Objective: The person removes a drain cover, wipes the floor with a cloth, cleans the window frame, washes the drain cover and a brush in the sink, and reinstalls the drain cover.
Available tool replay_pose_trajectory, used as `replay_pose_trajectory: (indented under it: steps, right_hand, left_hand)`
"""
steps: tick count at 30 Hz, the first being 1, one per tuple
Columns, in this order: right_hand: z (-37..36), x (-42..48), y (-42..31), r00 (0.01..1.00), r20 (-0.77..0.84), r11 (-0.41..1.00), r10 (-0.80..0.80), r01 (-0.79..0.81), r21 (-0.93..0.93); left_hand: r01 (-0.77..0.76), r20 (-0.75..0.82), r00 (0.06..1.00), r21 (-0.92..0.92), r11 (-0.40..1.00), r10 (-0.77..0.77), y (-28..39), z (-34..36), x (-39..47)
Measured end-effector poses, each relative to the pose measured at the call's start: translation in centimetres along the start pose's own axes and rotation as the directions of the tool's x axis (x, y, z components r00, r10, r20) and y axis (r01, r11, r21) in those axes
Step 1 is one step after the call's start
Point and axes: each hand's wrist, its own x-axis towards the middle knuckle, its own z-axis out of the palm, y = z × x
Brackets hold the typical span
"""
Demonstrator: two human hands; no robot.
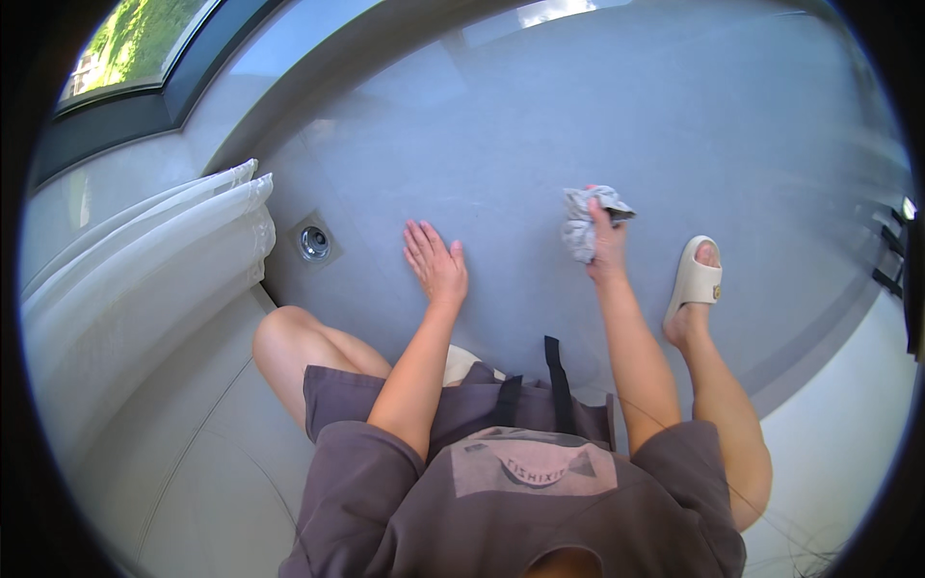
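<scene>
My left hand (438,266) lies palm down on the smooth grey floor (506,144), its fingers slightly apart and nothing in it. To its right, my right hand (609,249) grips a crumpled grey cloth (580,230), which is bunched against the floor. A bit of something pink or red shows at the cloth's upper edge; what it is cannot be told. The underside of the cloth is hidden.
A round metal floor drain (315,243) sits left of my left hand. Beyond it hangs a sheer white curtain (159,238), below a dark-framed window (173,108). My foot in a cream slipper (697,278) stands at the right, with dark objects (892,260) at the far right edge.
</scene>
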Motion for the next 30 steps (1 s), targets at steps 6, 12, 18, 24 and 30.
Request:
replay_pose_trajectory:
  steps: [6, 12, 18, 24, 30]
  right_hand:
    - [-3.5, -0.1, -3.2, 0.998, -0.063, 0.996, 0.032, -0.026, 0.083]
    - [-2.9, -0.7, -2.5, 0.988, -0.147, 0.997, 0.055, -0.046, 0.066]
    - [-2.7, -0.4, -1.6, 0.99, -0.113, 0.992, 0.088, -0.076, 0.102]
    - [-2.9, 0.1, -2.1, 0.982, -0.182, 0.991, 0.041, -0.016, 0.134]
    - [-3.5, 0.5, -2.8, 0.977, -0.213, 0.992, 0.012, 0.015, 0.123]
  left_hand:
    - [-0.141, 0.097, 0.985, -0.027, 0.99, 0.143, 2.1, 2.0, -1.7]
    - [-0.253, 0.184, 0.952, 0.011, 0.967, 0.247, 3.6, 1.1, -1.1]
    - [-0.27, 0.156, 0.952, 0.028, 0.962, 0.263, 5.1, 0.4, 0.1]
    - [-0.156, -0.056, 0.987, -0.158, 0.975, 0.149, 2.0, 0.6, 2.0]
    - [-0.455, 0.204, 0.861, -0.1, 0.885, 0.465, 5.8, 1.8, 2.1]
